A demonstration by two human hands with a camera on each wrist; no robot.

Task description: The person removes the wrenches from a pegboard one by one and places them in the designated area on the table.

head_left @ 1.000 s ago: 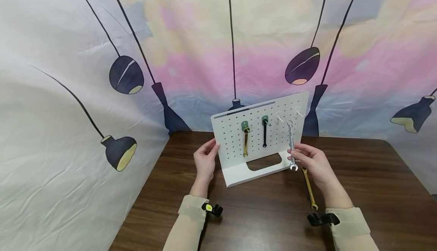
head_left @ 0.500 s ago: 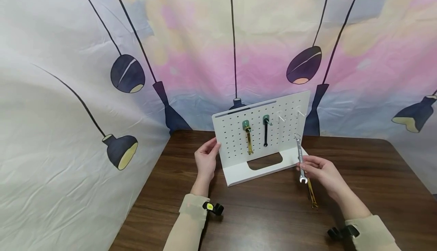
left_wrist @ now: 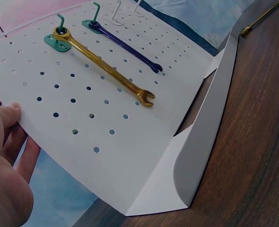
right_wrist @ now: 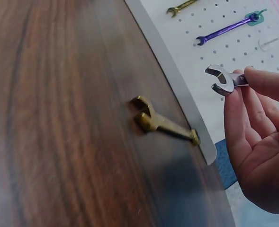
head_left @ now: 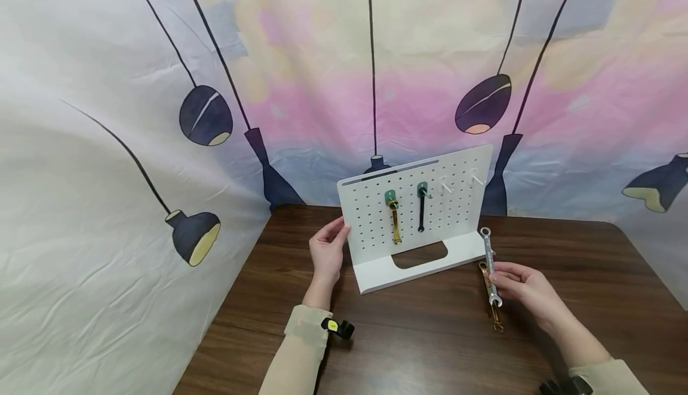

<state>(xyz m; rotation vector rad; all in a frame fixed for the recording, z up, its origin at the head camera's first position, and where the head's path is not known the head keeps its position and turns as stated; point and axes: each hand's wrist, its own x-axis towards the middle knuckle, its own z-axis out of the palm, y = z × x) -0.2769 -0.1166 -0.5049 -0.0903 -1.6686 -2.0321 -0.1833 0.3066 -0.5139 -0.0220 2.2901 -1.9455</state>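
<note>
A white pegboard stand (head_left: 371, 227) stands on the wooden table, and my left hand (head_left: 328, 251) pinches its left edge between thumb and fingers. On its green hooks hang a gold wrench (left_wrist: 106, 66) and a dark wrench (left_wrist: 125, 46), which looks purple in the wrist views. My right hand (head_left: 529, 293) pinches a silver combination wrench (head_left: 490, 269) to the right of the stand, ring end up and open jaw down. Beneath that in the head view lies a second gold wrench (right_wrist: 170, 126) on the table, by the stand's front right corner.
Two white hooks (head_left: 446, 187) on the board's right half bear nothing. The brown table (head_left: 419, 347) extends in front and to the right. A patterned cloth (head_left: 317, 84) with painted lamps hangs close behind the stand.
My right hand has carried the silver wrench away from the board, rightward and toward me, over the loose gold wrench. My left hand keeps its hold on the stand; the hanging gold wrench has swung slightly.
</note>
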